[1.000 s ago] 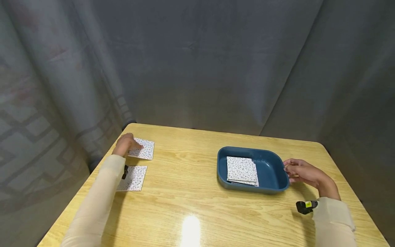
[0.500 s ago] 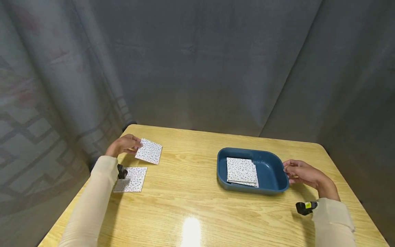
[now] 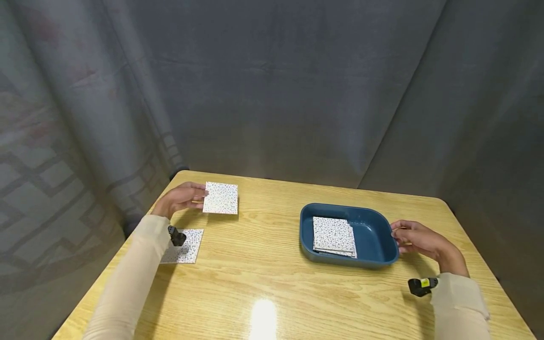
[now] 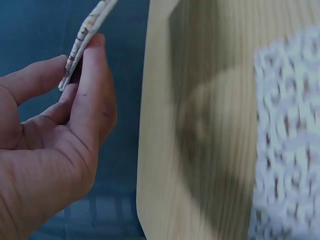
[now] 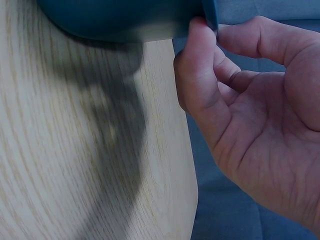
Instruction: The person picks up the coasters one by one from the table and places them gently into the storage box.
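Note:
My left hand (image 3: 183,197) pinches a thin white patterned cloth square (image 3: 221,198) by its left edge, thumb on one side and fingers on the other. The left wrist view shows the layered edge of this square (image 4: 82,42) between thumb and fingers. Another such square (image 3: 189,248) lies on the table beneath the left wrist, partly hidden by it. At the right, my right hand (image 3: 418,238) pinches the end rim of a dark blue tray (image 3: 376,257). Several similar squares (image 3: 333,233) lie stacked in the tray's left part.
The light wooden table (image 3: 255,250) ends at the back before a grey curtain (image 3: 263,94). More curtain hangs along both sides. A bright reflection shows near the table's front middle.
My left hand has lifted the far cloth square off the table and carried it to the right. The right hand and the tray stay in place.

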Demonstrator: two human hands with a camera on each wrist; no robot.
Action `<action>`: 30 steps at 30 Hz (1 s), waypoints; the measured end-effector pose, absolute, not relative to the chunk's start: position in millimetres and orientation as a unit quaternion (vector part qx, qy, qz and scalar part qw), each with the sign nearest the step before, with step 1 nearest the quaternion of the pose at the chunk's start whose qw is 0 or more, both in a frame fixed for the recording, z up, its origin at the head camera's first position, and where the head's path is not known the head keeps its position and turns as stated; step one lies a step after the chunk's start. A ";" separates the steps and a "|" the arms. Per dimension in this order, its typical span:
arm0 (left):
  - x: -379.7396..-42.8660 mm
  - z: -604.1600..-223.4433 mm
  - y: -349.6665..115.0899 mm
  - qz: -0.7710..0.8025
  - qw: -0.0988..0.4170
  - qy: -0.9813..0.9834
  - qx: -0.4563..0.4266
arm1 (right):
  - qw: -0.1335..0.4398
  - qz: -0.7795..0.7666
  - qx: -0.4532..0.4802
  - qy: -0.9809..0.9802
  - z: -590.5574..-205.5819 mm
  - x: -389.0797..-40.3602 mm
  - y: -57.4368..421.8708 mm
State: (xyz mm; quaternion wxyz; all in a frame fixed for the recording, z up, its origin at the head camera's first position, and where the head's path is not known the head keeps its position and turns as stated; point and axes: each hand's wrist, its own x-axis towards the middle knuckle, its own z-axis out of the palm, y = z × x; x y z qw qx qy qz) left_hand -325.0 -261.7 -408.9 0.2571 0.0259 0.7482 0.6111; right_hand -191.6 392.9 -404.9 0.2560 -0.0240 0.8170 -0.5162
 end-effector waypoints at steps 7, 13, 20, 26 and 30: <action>-327.4 -406.2 -234.5 0.645 0.252 0.720 0.042 | 0.254 -0.511 -0.019 0.821 -403.6 -189.3 395.4; -325.1 -398.2 -206.5 0.657 0.254 0.708 0.052 | 0.255 -0.512 -0.014 0.820 -403.9 -188.7 396.7; -318.8 -388.0 -175.6 0.674 0.263 0.687 0.076 | 0.254 -0.507 0.002 0.824 -404.1 -187.0 395.8; -312.2 -375.4 -154.2 0.689 0.269 0.669 0.079 | 0.255 -0.511 -0.006 0.821 -404.5 -187.9 397.0; -306.5 -366.7 -139.9 0.701 0.277 0.652 0.078 | 0.255 -0.514 -0.008 0.819 -404.4 -188.3 397.2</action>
